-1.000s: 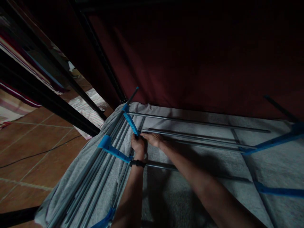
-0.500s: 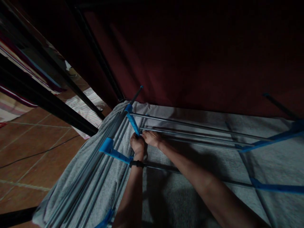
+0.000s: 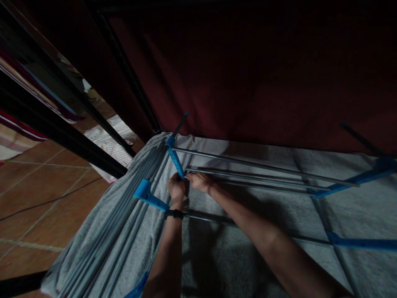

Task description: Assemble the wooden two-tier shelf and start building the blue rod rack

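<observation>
My left hand (image 3: 176,187), with a dark band at its wrist, is closed around the lower end of a blue plastic bracket (image 3: 176,159). Right beside it, my right hand (image 3: 198,181) pinches the end of a thin metal rod where it meets the bracket; the exact joint is hidden by my fingers. Other metal rods (image 3: 248,161) run rightward from this bracket to a blue bracket (image 3: 356,182) at the far side. A second blue bracket (image 3: 150,200) lies nearer me, left of my wrist, with a lower rod (image 3: 214,219) extending from its area.
Several loose grey rods (image 3: 111,231) lie along the left side of the grey blanket (image 3: 248,265). A dark red panel (image 3: 248,91) rises behind. Black frame bars (image 3: 93,151) cross at left over the tiled floor (image 3: 62,198), where a thin cable (image 3: 52,200) runs.
My left hand and forearm have shifted slightly left, and the near left bracket shows a little to the right. Both hands stay at the same joint.
</observation>
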`<state>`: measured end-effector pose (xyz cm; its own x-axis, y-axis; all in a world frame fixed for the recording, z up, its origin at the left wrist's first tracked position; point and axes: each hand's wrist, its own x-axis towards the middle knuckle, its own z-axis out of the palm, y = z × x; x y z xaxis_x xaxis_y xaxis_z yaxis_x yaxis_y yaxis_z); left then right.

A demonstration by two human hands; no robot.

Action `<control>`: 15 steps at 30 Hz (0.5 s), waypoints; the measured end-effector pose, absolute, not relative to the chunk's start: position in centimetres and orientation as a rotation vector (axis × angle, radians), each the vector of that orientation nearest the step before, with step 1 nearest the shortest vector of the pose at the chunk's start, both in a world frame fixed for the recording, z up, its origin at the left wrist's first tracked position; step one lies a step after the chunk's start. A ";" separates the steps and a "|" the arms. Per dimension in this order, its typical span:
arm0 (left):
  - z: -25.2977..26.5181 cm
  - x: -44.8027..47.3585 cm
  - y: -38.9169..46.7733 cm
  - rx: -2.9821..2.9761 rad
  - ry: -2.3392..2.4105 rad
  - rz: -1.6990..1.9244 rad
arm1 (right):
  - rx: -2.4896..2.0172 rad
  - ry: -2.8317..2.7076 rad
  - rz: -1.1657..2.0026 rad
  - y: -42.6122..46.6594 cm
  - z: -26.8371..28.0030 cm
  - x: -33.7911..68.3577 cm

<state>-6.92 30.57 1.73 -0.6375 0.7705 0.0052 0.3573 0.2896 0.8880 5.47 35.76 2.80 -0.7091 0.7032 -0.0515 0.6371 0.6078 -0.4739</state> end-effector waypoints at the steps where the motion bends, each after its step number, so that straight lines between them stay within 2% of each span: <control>1: 2.0 -6.9 30.5 1.015 2.162 1.234 | -1.125 -2.694 0.720 35.8 2.7 5.6; 6: 3.1 -6.6 30.1 1.069 2.265 1.037 | -1.133 -2.689 0.776 35.6 2.8 5.9; 15: 3.5 -6.1 29.9 1.052 2.257 1.007 | -1.164 -2.629 0.806 35.4 2.5 6.3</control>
<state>-6.09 29.88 3.47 -0.6069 0.7895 -0.0912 0.4597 0.4424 0.7700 6.28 35.38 2.54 -0.6857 0.7243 -0.0722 0.6404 0.5532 -0.5329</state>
